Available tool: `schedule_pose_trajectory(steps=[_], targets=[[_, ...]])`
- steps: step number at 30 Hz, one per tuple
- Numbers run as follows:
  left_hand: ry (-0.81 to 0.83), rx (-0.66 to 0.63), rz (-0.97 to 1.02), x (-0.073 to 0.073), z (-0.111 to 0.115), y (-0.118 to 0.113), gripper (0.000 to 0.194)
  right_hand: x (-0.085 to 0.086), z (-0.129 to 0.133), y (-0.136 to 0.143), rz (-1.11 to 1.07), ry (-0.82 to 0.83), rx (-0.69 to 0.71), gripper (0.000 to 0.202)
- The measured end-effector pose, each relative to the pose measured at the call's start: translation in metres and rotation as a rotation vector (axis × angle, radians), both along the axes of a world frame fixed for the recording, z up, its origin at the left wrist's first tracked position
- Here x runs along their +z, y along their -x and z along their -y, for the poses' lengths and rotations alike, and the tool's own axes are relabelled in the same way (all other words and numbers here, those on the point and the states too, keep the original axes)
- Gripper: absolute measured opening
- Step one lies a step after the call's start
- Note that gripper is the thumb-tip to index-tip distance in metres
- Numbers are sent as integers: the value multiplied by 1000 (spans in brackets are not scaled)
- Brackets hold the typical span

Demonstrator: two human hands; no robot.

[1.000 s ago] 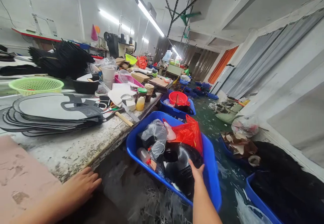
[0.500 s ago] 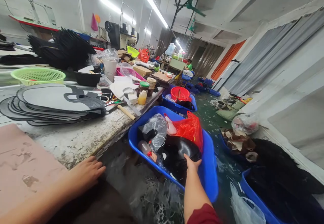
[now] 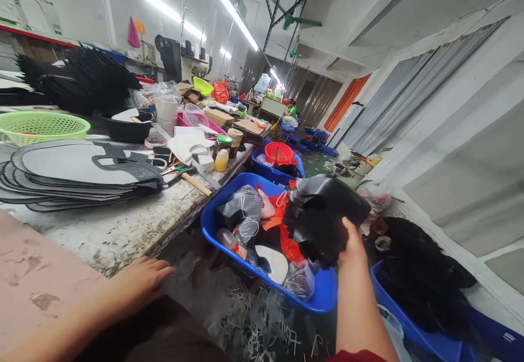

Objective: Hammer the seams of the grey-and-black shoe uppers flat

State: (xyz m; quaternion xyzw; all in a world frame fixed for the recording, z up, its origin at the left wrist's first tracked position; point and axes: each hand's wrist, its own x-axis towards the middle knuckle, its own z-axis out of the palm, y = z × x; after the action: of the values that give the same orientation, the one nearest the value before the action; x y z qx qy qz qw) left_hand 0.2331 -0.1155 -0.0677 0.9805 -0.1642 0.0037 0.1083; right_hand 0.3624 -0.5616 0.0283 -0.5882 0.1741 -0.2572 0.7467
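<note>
The black pieces (image 3: 321,217) are held right of centre in the frame, over the bin's (image 3: 326,291) right side, pinched by the right hand (image 3: 350,242), thumb in front, forearm stretched up from lower right. At lower left, the left hand (image 3: 143,276) is laid palm down by the table (image 3: 123,242), fingers bent; its grip cannot be told.

It's a workshop: cut pieces (image 3: 77,166), apparently a sewing machine (image 3: 169,59).
</note>
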Motion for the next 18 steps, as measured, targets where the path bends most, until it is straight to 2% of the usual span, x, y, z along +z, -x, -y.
schedule_pose_trajectory(steps=[2, 4, 7, 11, 14, 16, 18], targets=[[123, -17, 35, 14, 2, 1, 37, 17, -17, 4, 55, -9, 63, 63], [264, -17, 106, 34, 7, 9, 38, 29, -48, 13, 101, -17, 174, 73], [453, 28, 233, 69, 17, 36, 44, 36, -113, 29, 135, -31, 400, 81], [569, 105, 309, 110, 18, 70, 60, 39, -211, 52, 289, 53, 632, 87], [715, 249, 366, 132, -11, 87, 72, 47, -284, 74, 540, 294, 674, 93], [796, 416, 457, 141, -43, 104, 65, 55, -330, 94, 786, 550, 647, 88], [770, 581, 509, 143, -74, 130, 54, 57, -372, 117, 1097, 804, 655, 75]])
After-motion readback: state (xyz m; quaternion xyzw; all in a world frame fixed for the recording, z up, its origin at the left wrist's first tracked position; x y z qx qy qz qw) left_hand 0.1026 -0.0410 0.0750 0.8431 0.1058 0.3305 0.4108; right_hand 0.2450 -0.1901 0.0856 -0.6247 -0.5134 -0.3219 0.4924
